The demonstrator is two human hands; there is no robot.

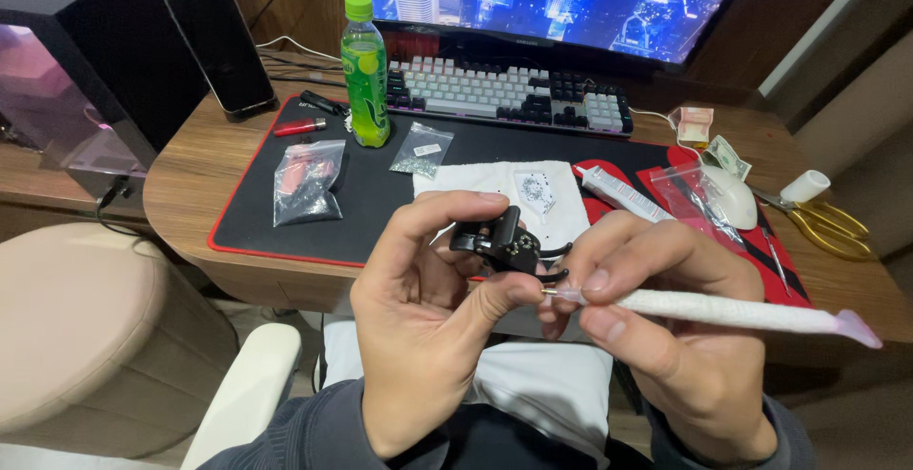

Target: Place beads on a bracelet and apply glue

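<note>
Between hands (533,337), black clip (499,242) (metal-studded)

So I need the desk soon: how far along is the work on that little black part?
Laid out: white cloth on the desk mat, an opened small bag of bits and a white tube nearby. In hand: the left hand pinches the small black mechanism, while the right hand brings the wrapped pen-like tool to it. Left: I can't tell; nothing shows how many placements remain.

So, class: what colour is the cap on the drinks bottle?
Bright green, on the bottle; the head view shows it.
</note>
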